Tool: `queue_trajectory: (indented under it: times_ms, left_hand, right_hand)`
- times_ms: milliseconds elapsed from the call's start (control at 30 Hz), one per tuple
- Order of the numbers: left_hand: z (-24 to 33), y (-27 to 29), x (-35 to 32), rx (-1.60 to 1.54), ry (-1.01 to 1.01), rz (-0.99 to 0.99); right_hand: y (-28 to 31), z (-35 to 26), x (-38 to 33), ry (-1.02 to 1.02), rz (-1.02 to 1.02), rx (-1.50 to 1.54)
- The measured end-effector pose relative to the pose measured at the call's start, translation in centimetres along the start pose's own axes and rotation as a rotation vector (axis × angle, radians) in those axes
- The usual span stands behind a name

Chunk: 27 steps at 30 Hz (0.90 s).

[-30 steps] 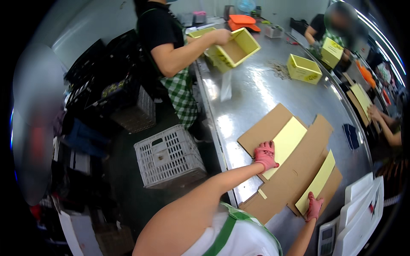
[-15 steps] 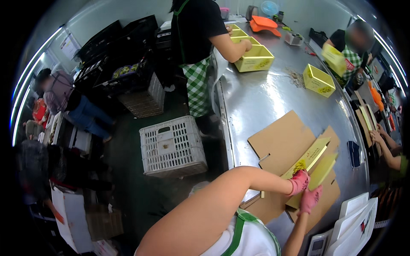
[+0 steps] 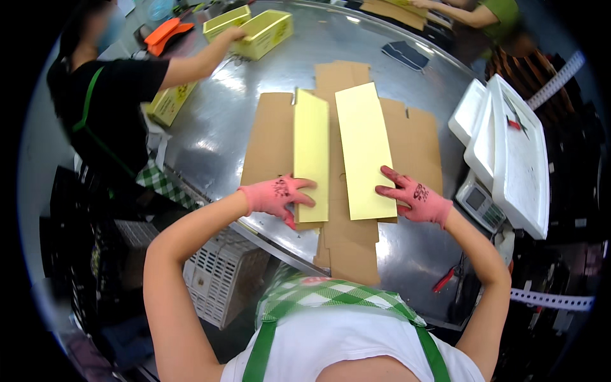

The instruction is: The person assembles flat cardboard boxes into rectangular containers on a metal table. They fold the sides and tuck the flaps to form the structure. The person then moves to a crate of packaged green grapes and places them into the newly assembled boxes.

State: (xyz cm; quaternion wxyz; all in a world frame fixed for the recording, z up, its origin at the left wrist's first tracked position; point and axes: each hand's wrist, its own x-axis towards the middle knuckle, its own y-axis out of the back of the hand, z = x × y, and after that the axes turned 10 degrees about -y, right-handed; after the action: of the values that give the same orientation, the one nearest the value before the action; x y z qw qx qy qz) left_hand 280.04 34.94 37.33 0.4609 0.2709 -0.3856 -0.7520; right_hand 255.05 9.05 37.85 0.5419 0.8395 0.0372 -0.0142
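Two long pale yellow card panels lie over a flattened brown cardboard sheet (image 3: 410, 140) with slots and flaps. Over the near end of the left panel (image 3: 312, 159), my left hand (image 3: 277, 196) in a pink glove spreads its fingers; its thumb points down past the edge. My right hand (image 3: 417, 196), also gloved in pink, touches the near right edge of the right panel (image 3: 366, 153) with fingers apart. A strip of brown cardboard shows between the panels. Whether they join underneath, I cannot tell.
White foam trays (image 3: 509, 153) and a scale (image 3: 480, 204) stand at the right of the metal table (image 3: 210, 153). Red-handled pliers (image 3: 445, 279) lie nearer. At left, a co-worker (image 3: 114, 95) reaches into yellow boxes (image 3: 270, 38). A white crate (image 3: 216, 277) stands beside the table.
My view has turned toward the table. My hands, earlier close together on a yellow printed carton piece, are now apart, with two plain yellow panels lying side by side on the cardboard.
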Motion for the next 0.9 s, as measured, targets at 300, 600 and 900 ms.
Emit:
queue_trajectory:
  times_ms: [300,600,900]
  left_hand:
    - [-3.7,1.0,1.3,-0.044,0.03,0.387]
    - [-3.3,8.6,4.1,-0.682,0.309,1.169]
    - [7.3,-2.2,1.8,0.394,0.049,0.459]
  right_hand:
    - [1.5,2.5,2.6,0.106,0.074,-0.021]
    - [8.5,2.5,5.3,-0.254,0.611,1.184]
    - [-2.7,-7.3,-0.5,0.035,0.418,-0.072]
